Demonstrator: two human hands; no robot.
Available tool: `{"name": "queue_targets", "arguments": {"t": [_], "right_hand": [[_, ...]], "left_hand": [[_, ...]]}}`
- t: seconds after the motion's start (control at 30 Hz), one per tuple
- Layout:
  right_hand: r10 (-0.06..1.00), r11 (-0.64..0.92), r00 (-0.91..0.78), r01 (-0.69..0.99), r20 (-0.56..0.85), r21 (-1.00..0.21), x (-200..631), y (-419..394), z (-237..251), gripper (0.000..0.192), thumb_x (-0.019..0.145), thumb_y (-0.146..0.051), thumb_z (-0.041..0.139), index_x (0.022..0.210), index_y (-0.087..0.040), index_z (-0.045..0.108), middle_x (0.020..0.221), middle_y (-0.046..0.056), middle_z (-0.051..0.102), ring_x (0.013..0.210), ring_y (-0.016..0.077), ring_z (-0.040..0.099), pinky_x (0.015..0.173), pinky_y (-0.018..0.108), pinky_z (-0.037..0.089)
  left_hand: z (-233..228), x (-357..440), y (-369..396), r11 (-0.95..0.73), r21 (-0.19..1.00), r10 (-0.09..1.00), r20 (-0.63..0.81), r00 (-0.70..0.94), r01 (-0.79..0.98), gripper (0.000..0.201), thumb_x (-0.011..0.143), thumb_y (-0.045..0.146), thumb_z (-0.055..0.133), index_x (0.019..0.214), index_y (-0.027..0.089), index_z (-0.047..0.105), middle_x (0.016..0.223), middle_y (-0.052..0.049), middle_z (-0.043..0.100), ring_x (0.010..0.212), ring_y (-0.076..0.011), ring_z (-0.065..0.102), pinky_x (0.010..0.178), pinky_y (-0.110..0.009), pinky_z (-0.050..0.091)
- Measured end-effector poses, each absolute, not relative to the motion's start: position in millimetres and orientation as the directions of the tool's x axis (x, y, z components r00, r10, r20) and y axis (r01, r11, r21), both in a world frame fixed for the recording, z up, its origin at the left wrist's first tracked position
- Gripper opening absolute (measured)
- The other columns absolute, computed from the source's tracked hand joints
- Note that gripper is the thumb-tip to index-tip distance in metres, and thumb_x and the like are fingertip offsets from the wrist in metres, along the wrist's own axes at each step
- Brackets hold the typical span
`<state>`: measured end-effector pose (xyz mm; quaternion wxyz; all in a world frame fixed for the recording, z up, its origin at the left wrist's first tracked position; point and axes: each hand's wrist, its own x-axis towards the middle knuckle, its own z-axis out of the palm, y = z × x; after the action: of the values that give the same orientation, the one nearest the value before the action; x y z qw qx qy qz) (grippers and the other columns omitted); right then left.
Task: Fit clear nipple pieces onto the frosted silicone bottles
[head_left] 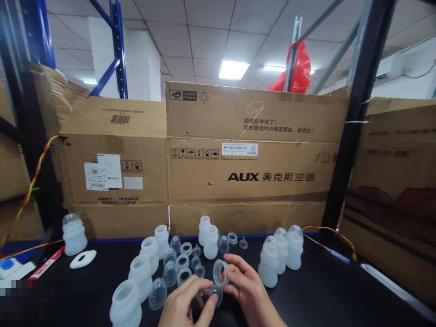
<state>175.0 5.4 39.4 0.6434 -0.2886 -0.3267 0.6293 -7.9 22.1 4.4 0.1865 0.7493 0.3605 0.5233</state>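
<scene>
A clear screw ring (220, 272) sits pinched in the fingertips of the right hand (247, 290), low and centre above the black table (323, 290). Just below it, the left hand (185, 306) closes its fingers on a small clear teat (213, 295), the two pieces almost touching. Left of the hands stand open white bottles (139, 274) and loose clear caps (157, 294); right of them, three capped bottles (281, 256) stand together. Farther back, more rings (186, 248) and two bottles (207, 238) rest before the AUX cardboard box (252, 150).
</scene>
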Motion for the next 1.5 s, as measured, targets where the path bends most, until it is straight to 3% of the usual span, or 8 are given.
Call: {"name": "queue_targets", "arguments": {"t": [0.27, 0.47, 0.73, 0.93, 1.13, 1.3, 1.43, 1.5], "right_hand": [[0.998, 0.060, 0.044, -0.542, 0.043, -0.838, 178.1, 2.4, 47.5, 0.067, 0.070, -0.047, 0.095, 0.125, -0.017, 0.071, 0.084, 0.002, 0.074, 0.088, 0.0218, 0.068, 0.084, 0.033, 0.054], [0.999, 0.047, 0.043, -0.543, 0.029, -0.839, 177.8, 0.4, 49.0, 0.084, 0.073, -0.048, 0.095, 0.143, -0.021, 0.057, 0.091, 0.004, 0.078, 0.097, 0.0262, 0.073, 0.090, 0.039, 0.055], [0.983, 0.180, 0.038, -0.430, 0.181, -0.885, 170.8, 3.8, 37.2, 0.066, 0.065, -0.051, 0.102, 0.117, -0.022, 0.073, 0.076, -0.003, 0.065, 0.069, 0.0152, 0.062, 0.069, 0.030, 0.057], [0.951, 0.306, 0.073, -0.332, 0.299, -0.892, 160.2, 0.2, 27.9, 0.053, 0.072, -0.048, 0.099, 0.113, -0.021, 0.077, 0.084, 0.001, 0.069, 0.076, 0.0168, 0.067, 0.071, 0.028, 0.056], [0.923, 0.385, 0.102, -0.284, 0.372, -0.878, 159.1, -3.3, 38.0, 0.046, 0.074, -0.047, 0.097, 0.110, -0.024, 0.082, 0.114, 0.006, 0.060, 0.091, 0.0247, 0.076, 0.077, 0.034, 0.063], [0.915, 0.397, 0.045, -0.267, 0.400, -0.878, 161.6, -3.8, 36.5, 0.039, 0.078, -0.045, 0.095, 0.108, -0.024, 0.082, 0.118, 0.008, 0.061, 0.096, 0.0265, 0.076, 0.081, 0.036, 0.064], [0.901, 0.421, -0.036, -0.163, 0.432, -0.892, 162.8, -2.9, 28.2, 0.035, 0.086, -0.043, 0.089, 0.114, -0.024, 0.078, 0.116, 0.009, 0.065, 0.103, 0.0289, 0.075, 0.090, 0.039, 0.064], [0.893, 0.443, -0.027, -0.119, 0.449, -0.888, 163.1, -2.2, 25.4, 0.036, 0.088, -0.042, 0.087, 0.118, -0.024, 0.077, 0.118, 0.010, 0.066, 0.107, 0.0292, 0.073, 0.091, 0.040, 0.064]], "left_hand": [[23.9, -10.5, 17.2, -0.644, 0.729, 0.758, 0.648, 0.070, 0.231, 0.027, 0.095, 0.052, 0.072, 0.106, 0.029, 0.081, 0.098, -0.004, 0.076, 0.072, -0.0166, 0.074, 0.046, -0.018, 0.053], [35.9, -9.4, 10.0, -0.556, 0.824, 0.828, 0.561, -0.018, 0.112, 0.036, 0.092, 0.059, 0.073, 0.109, 0.028, 0.078, 0.131, -0.010, 0.076, 0.114, -0.0281, 0.076, 0.072, -0.024, 0.067], [30.1, -5.5, 13.9, -0.539, 0.840, 0.842, 0.539, 0.020, 0.066, 0.041, 0.083, 0.065, 0.081, 0.093, 0.025, 0.077, 0.082, 0.000, 0.074, 0.068, -0.0151, 0.071, 0.061, -0.020, 0.064], [28.0, -9.0, 17.4, -0.602, 0.795, 0.798, 0.598, 0.073, 0.074, 0.039, 0.092, 0.062, 0.072, 0.111, 0.028, 0.082, 0.097, -0.005, 0.076, 0.081, -0.0184, 0.075, 0.066, -0.022, 0.066], [30.1, -10.5, 17.7, -0.568, 0.816, 0.823, 0.562, 0.083, 0.107, 0.041, 0.088, 0.065, 0.076, 0.108, 0.029, 0.085, 0.090, -0.004, 0.077, 0.082, -0.0203, 0.076, 0.064, -0.022, 0.066], [30.3, -11.8, 18.0, -0.555, 0.825, 0.832, 0.549, 0.081, 0.107, 0.038, 0.088, 0.060, 0.078, 0.106, 0.027, 0.084, 0.093, -0.005, 0.078, 0.083, -0.0212, 0.077, 0.069, -0.025, 0.068], [20.4, -12.5, 16.7, -0.509, 0.860, 0.854, 0.497, 0.152, 0.048, 0.029, 0.090, 0.042, 0.076, 0.114, 0.026, 0.079, 0.104, -0.006, 0.080, 0.091, -0.0227, 0.078, 0.085, -0.030, 0.067], [14.3, -13.1, 15.9, -0.483, 0.875, 0.856, 0.480, 0.189, -0.036, 0.039, 0.088, 0.034, 0.075, 0.127, 0.028, 0.072, 0.111, -0.007, 0.080, 0.098, -0.0231, 0.078, 0.097, -0.034, 0.063]]}}
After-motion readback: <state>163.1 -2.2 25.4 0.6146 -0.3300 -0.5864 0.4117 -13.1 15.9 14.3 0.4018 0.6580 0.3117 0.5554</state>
